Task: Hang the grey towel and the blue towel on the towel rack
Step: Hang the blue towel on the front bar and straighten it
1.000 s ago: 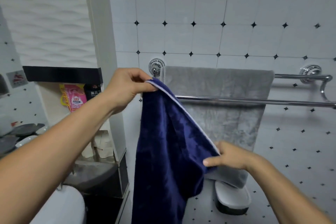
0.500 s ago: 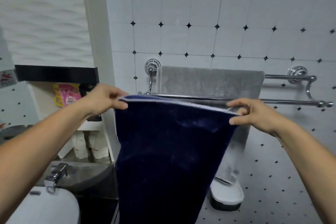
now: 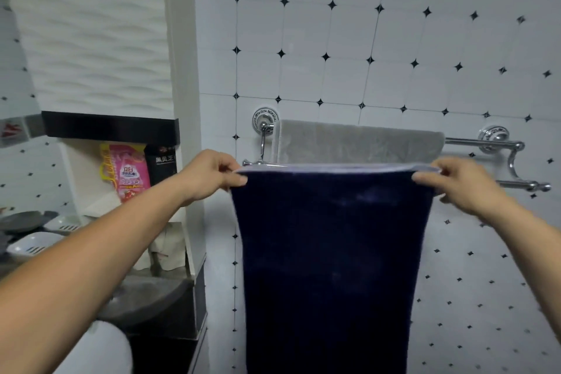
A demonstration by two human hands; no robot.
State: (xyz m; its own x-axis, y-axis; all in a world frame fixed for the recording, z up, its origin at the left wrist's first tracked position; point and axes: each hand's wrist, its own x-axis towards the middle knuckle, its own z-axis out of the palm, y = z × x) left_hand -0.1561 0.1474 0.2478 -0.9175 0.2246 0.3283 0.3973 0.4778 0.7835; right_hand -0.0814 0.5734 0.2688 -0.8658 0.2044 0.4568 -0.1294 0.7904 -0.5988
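Note:
The dark blue towel point(image 3: 331, 258) hangs flat and stretched wide in front of the chrome towel rack point(image 3: 516, 184). My left hand point(image 3: 212, 174) pinches its top left corner and my right hand point(image 3: 455, 184) pinches its top right corner. Its pale top edge sits level with the rack's front bar, which it mostly hides. The grey towel point(image 3: 358, 143) is draped over the rear bar, just behind and above the blue one, with its lower part hidden.
A white tiled wall with black diamonds is behind the rack. At the left stands a white column, with a shelf niche holding a pink packet point(image 3: 127, 170), and a dark basin point(image 3: 145, 300) below. White dishes point(image 3: 33, 247) lie at the far left.
Both hands have raised the blue towel from hanging bunched to spread wide, and carried its top edge up and forward to the front bar. My right hand moved right along the edge.

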